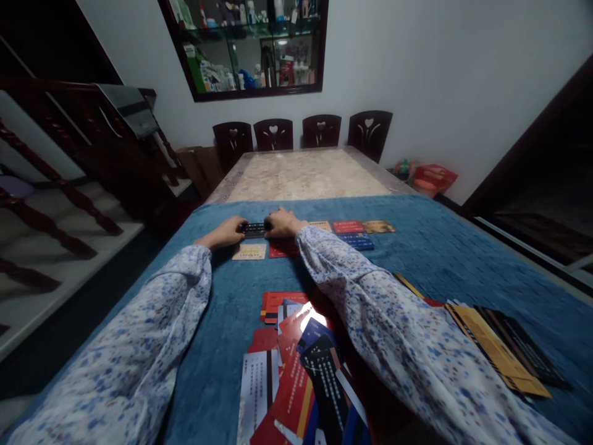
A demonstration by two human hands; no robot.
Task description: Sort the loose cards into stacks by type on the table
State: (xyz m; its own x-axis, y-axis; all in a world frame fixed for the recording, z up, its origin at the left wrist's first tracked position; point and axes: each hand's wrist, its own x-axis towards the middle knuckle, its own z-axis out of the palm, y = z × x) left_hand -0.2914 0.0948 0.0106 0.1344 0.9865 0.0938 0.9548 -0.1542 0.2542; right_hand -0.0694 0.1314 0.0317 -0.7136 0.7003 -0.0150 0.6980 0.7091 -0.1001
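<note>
Head view. Dark card (254,230) at the cloth's (217,321) far edge side, left of middle, between both hands; flat or slightly raised, hard to tell. Left hand (226,233) half curled, fingertips at the card's left end; right hand (283,224) bent more, fingers at its right end. Pinched or merely steadied: cannot tell. Judgement: light, equal contact at both ends should hold it square; one-sided pressure would likely skew it. Just nearer, cream card (249,251) and red card (283,248) side by side; raised wrists would spare them a nudge. Toward the cloth's right edge, gold card (378,227), with blue card (356,241) nearer and to its left. Loose pile (294,377) between the forearms; right sleeve (398,327) best carried high past it. Yellow-and-black stack (499,352) near the right edge. Past the cloth's far edge, table (306,173).
</note>
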